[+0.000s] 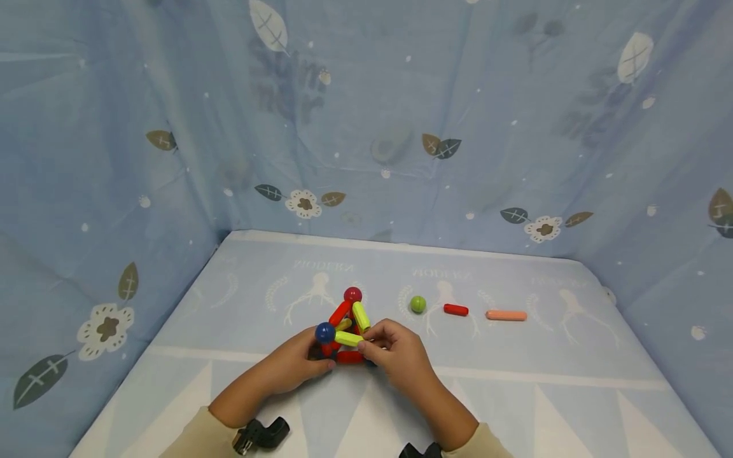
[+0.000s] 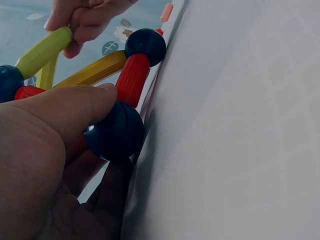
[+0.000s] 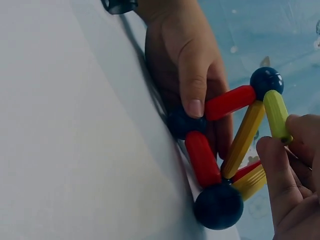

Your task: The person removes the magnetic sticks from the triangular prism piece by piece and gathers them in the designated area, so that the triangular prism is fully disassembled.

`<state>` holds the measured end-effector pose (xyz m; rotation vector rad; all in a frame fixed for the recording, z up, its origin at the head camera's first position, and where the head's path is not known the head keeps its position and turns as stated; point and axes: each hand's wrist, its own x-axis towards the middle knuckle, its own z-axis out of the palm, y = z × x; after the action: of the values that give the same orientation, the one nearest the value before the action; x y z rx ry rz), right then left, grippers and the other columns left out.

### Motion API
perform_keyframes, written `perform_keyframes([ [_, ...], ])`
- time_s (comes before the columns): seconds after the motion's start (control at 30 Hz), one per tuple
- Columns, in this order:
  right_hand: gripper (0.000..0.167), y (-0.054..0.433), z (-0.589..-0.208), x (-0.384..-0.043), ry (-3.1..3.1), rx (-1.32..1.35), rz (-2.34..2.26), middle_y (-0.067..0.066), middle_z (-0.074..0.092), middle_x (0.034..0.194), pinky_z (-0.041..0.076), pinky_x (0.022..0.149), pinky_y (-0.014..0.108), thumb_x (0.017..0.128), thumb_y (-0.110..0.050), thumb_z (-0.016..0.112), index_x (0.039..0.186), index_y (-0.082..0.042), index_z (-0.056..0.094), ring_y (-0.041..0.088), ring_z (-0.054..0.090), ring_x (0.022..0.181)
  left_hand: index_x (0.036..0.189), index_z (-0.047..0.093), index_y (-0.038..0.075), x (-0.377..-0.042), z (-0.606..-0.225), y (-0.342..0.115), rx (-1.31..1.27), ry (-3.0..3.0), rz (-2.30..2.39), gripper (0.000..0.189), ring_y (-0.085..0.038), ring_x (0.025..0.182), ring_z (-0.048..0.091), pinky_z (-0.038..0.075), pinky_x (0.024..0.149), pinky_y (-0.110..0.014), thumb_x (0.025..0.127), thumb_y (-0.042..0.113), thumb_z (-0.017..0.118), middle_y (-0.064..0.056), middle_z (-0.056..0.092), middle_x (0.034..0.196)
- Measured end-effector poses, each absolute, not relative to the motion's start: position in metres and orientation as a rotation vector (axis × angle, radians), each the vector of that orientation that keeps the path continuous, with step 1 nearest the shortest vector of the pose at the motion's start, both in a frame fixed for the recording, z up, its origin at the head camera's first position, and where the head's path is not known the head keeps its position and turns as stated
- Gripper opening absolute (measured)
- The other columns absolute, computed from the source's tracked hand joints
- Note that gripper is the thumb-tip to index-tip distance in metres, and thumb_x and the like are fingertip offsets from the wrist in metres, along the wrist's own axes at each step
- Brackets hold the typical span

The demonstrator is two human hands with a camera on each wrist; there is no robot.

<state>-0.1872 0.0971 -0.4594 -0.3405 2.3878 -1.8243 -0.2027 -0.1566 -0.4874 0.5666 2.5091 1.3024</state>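
A magnetic building-toy frame of balls and rods stands on the table in front of me. Its red ball sits at the far top, and a blue ball tops the near left side. My left hand holds the base, its thumb on a lower blue ball joined to red rods. Between thumb and forefinger, my right hand pinches the end of a yellow-green rod. The rod's other end meets the upper blue ball. A longer yellow rod slants down from that ball.
To the right of the frame lie a green ball, a short red rod and a longer orange rod. Blue patterned curtains hang behind and beside the cloth-covered table.
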Motion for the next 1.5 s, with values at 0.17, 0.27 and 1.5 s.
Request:
perform_keyframes([
  [0.17, 0.013, 0.095, -0.465, -0.190, 2.323, -0.326, -1.817, 0.001, 0.075, 0.096, 0.060, 0.072, 0.023, 0.094, -0.020, 0.081, 0.102, -0.013, 0.073, 0.014, 0.070, 0.082, 0.149, 0.055, 0.018, -0.205, -0.489, -0.156, 0.588, 2.513, 1.309, 0.062, -0.028, 0.133, 0.059, 0.043, 0.115, -0.058, 0.093, 0.026, 0.081, -0.007, 0.061, 0.145],
  [0.27, 0.017, 0.092, -0.469, -0.192, 2.247, -0.317, -1.834, 0.004, 0.074, 0.099, 0.060, 0.074, 0.023, 0.094, -0.019, 0.081, 0.104, -0.008, 0.072, 0.014, 0.071, 0.085, 0.149, 0.054, 0.016, -0.206, -0.489, -0.157, 0.586, 2.505, 1.315, 0.063, -0.028, 0.133, 0.059, 0.044, 0.115, -0.058, 0.093, 0.026, 0.081, -0.008, 0.061, 0.145],
  [1.5, 0.019, 0.081, -0.479, -0.187, 2.014, -0.365, -1.837, 0.007, 0.070, 0.103, 0.062, 0.079, 0.027, 0.093, -0.005, 0.077, 0.110, -0.002, 0.068, 0.018, 0.073, 0.092, 0.141, 0.060, 0.014, -0.203, -0.489, -0.156, 0.577, 2.510, 1.339, 0.056, -0.028, 0.133, 0.059, 0.044, 0.115, -0.059, 0.092, 0.027, 0.083, -0.008, 0.063, 0.141],
])
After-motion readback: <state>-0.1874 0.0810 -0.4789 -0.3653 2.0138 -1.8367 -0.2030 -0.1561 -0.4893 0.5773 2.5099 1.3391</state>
